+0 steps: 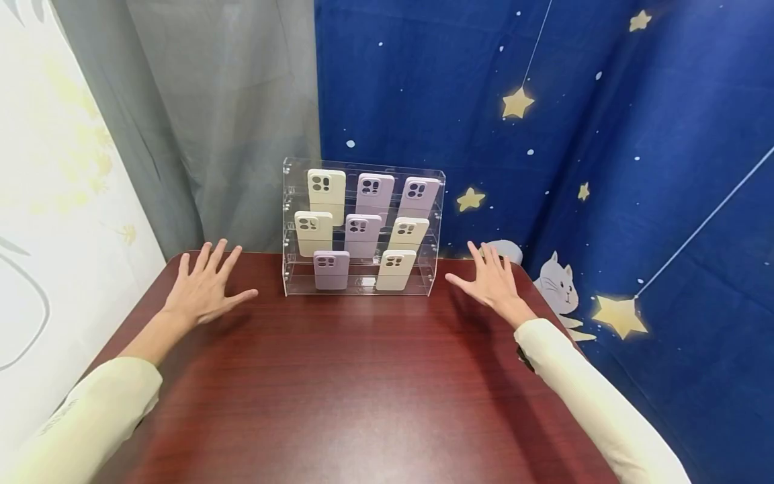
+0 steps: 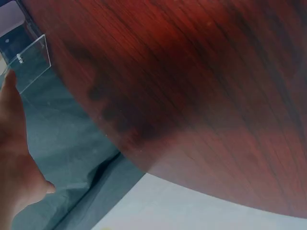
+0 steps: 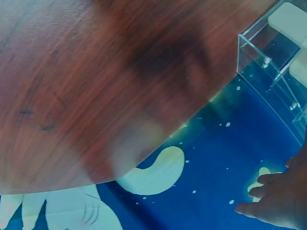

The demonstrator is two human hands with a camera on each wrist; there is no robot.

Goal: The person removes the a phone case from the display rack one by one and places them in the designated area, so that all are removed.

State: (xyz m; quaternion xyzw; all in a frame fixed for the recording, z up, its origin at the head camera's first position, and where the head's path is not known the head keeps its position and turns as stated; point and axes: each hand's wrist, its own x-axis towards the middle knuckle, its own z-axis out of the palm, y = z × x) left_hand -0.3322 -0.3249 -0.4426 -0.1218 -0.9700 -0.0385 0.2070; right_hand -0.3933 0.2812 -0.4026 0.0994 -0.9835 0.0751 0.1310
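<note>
Both hands are held over the table with fingers spread and nothing in them. The left hand (image 1: 201, 288) is to the left of a clear acrylic display rack (image 1: 363, 288); the right hand (image 1: 491, 281) is to its right, apart from it. Phone cases stand upright in the rack's tiers. On top are a cream case (image 1: 326, 191) and two lilac cases (image 1: 375, 195). A lilac case (image 1: 363, 238) sits between two cream ones in the middle. The lowest tier has a lilac case (image 1: 331, 272) at left and a cream case (image 1: 396, 272) at right.
The dark red wooden table (image 1: 363, 376) has rounded far corners. Behind it hang a grey curtain (image 1: 242, 121) and a blue curtain (image 1: 423, 87) with stars and a cat. A white patterned surface (image 1: 66, 168) is at the left. Hand shadows fall on the tabletop.
</note>
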